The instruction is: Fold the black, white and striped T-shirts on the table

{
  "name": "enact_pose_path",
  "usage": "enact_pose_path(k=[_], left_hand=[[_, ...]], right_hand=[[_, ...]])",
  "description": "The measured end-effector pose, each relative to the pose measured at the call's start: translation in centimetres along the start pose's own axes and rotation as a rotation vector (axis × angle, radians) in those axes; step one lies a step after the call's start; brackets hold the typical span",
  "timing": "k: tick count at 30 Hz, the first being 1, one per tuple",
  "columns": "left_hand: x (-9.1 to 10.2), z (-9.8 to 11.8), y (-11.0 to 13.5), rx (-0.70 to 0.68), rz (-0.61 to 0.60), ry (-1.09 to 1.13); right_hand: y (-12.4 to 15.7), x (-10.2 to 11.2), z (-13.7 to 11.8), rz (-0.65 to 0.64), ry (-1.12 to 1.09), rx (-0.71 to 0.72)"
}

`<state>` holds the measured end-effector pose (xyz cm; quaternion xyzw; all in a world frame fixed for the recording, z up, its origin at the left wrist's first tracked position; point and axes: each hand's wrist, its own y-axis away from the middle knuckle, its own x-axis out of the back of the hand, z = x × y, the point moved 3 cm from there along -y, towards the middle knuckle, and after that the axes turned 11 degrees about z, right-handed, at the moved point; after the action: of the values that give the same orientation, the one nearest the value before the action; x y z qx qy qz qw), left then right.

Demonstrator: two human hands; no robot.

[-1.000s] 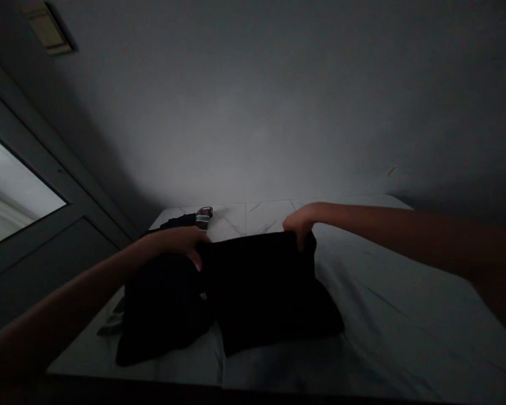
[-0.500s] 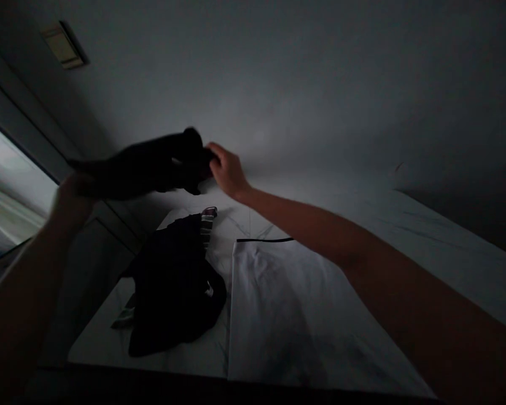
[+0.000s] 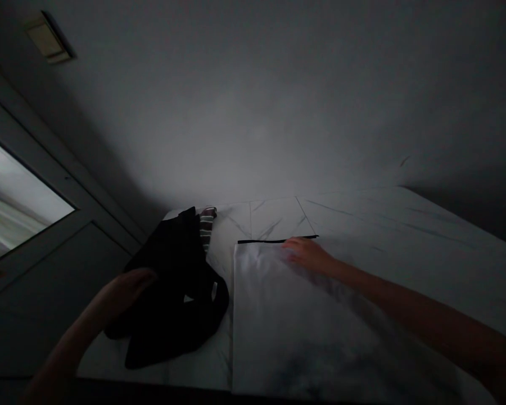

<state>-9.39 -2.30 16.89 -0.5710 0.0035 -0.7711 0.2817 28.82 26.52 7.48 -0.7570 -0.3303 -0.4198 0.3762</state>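
Down comes the black garment (image 3: pixel 164 253), held up in the air half a second ago and now lying over the dark pile (image 3: pixel 168 343) at the left, while the right hand (image 3: pixel 307 253) is returning across to the white cloth (image 3: pixel 274 315). That right arm is reaching in from the near right, the hand stretching out palm down, its fingers pointing left and meeting the black strip (image 3: pixel 257 242) along the cloth's far edge; whether they are pinching anything, I cannot tell. Over on the other side, the left hand (image 3: pixel 132 284) is hanging low at the left flank of the heap, its forearm slanting up from the near left, fingers loosely bending against the dark fabric. Any hold there is getting lost in the gloom, so I cannot tell. White cloth is spreading just right of the pile, near the front of the marble-patterned table (image 3: pixel 362 211), grey patches showing. Beyond the pile, a striped piece (image 3: pixel 206 228) is poking out at the far side.
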Motion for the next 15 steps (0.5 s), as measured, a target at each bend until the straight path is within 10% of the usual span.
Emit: enact_pose_path(k=[4, 8, 15], left_hand=[[-8.5, 9.8, -3.2, -0.309, -0.195, 0.223], [-15.4, 18.9, -6.2, -0.493, -0.172, 0.269], [-16.5, 22.3, -7.6, -0.573, -0.200, 0.272]], right_hand=[[0.3, 2.9, 5.5, 0.027, 0.175, -0.137], [1.0, 4.6, 4.3, 0.090, 0.180, -0.014], [3.0, 8.6, 2.2, 0.285, -0.154, -0.077]])
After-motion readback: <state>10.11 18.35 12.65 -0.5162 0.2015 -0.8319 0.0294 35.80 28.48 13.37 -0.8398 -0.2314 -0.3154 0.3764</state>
